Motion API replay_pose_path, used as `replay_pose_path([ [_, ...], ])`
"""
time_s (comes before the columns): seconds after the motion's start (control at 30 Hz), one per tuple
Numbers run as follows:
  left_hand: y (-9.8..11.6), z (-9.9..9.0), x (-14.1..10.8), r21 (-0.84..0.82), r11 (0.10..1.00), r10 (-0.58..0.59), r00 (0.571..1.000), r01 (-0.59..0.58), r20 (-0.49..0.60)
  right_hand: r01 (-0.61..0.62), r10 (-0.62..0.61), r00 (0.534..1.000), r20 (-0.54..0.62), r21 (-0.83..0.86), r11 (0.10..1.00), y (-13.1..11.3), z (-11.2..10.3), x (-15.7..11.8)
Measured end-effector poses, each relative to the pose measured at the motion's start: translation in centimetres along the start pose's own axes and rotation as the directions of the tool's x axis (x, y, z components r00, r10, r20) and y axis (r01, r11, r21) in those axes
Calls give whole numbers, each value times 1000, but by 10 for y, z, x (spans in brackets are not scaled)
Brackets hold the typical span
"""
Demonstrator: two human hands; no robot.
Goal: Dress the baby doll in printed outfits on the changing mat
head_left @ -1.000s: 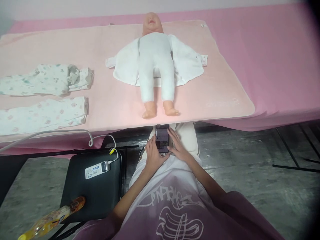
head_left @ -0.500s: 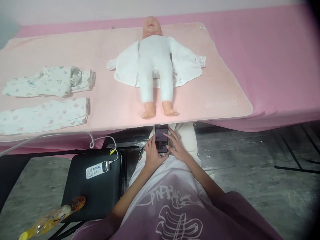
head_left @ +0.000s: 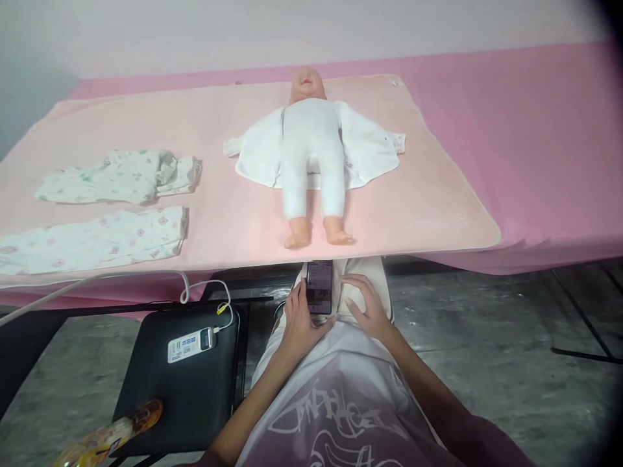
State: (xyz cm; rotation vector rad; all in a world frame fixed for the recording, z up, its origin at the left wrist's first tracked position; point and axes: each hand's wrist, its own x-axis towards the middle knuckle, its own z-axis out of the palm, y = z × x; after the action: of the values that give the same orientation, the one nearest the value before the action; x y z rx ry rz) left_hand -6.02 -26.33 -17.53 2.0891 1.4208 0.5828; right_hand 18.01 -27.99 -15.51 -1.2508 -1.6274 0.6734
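A smartphone (head_left: 320,288) with a lit screen rests on my lap, its top end close under the table edge. My left hand (head_left: 299,314) grips it along the left side and lower end. To the right of the phone, apart from it, my right hand (head_left: 367,305) hovers over my leg, fingers spread and holding nothing. On the table beyond, a baby doll (head_left: 314,139) in a white bodysuit lies on its back, feet toward me. Under it a white garment (head_left: 370,146) is spread with both sleeves out to the sides.
Two folded patterned baby garments, an upper one (head_left: 111,176) and a lower one (head_left: 97,240), lie left on the pink mat (head_left: 438,207). A black stool (head_left: 185,402) holds a power bank (head_left: 191,344) with a white cable (head_left: 182,285) and a drink bottle (head_left: 117,434).
My right hand has moved off the phone to the right and its fingers have spread. The left hand keeps its hold. The whole view has shifted, with the table sitting lower in the picture.
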Motion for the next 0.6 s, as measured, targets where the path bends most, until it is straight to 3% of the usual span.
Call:
replay_pose_path([
  [0.13, 12, -31, -3, -33, 999, 10, 1000, -11, -15, 87, -87, 995, -50, -7, 996, -22, -27, 9],
  [0.2, 15, -54, 3, -31, 997, 64, 992, -68, -111, 114, -114, 990, -79, -3, 993, -30, -35, 15],
  [0.27, 13, -80, 16, -7, 990, 134, 948, -142, -288, 128, -126, 987, -98, 10, 992, -35, -37, 22],
  [0.33, 1, -109, 35, 54, 980, 193, 848, -192, -493, 146, -141, 985, -99, 39, 989, -40, -34, 31],
  [0.4, -23, -141, 58, 157, 969, 247, 708, -192, -662, 177, -170, 981, -93, 80, 981, -44, -26, 39],
  [0.5, -80, -204, 94, 252, 963, 267, 457, -94, -849, 231, -224, 972, -69, 122, 965, -48, -12, 47],
  [0.53, -102, -229, 105, 232, 972, 234, 347, -46, -908, 238, -232, 971, -56, 129, 963, -49, -8, 47],
  [0.57, -124, -256, 114, 180, 984, 168, 315, 9, -934, 231, -228, 973, -40, 134, 964, -49, -5, 46],
  [0.6, -145, -284, 121, 123, 991, 98, 314, 60, -944, 210, -209, 978, -23, 137, 968, -47, -3, 43],
])
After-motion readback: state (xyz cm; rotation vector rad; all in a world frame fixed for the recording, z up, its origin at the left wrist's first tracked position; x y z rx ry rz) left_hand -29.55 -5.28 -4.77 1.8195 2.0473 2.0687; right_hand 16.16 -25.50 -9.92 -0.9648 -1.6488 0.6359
